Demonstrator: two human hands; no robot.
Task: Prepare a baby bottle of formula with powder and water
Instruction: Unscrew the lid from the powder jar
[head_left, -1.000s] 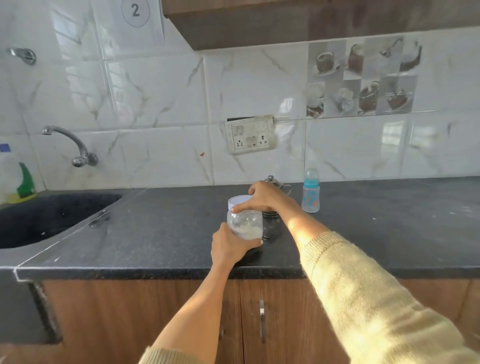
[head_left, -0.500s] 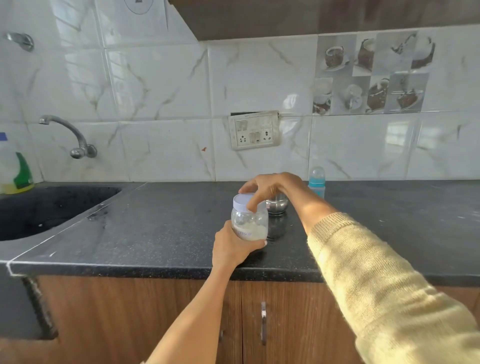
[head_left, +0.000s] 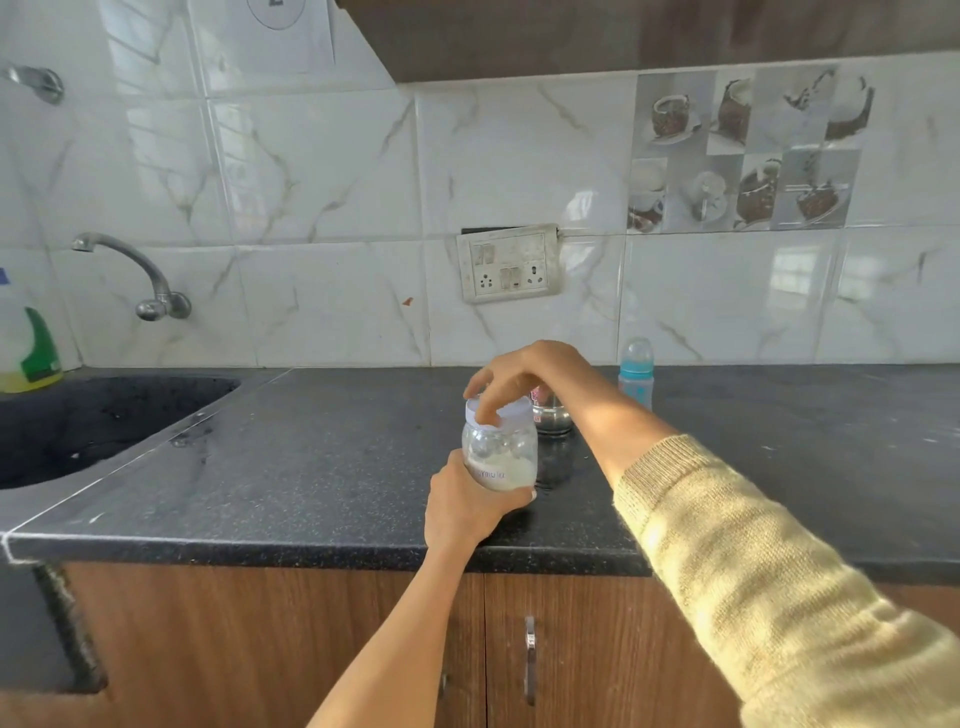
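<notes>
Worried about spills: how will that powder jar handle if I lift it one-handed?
The jar looks rigid and clear, probably smooth, so maybe slippery. It seems under half full of powder, so likely light. The left hand wraps it easily.

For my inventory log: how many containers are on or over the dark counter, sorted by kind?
Clear plastic jar with white lid and white powder: 1
Blue-collared baby bottle with clear cap: 1
Small shiny metal vessel behind the jar: 1
Green-labelled bottle of yellow liquid beside the sink: 1
Total: 4

one head-worn wide view looks forward and down, close over the countertop (head_left: 311, 467) toward the tiled wall (head_left: 322, 171).
</notes>
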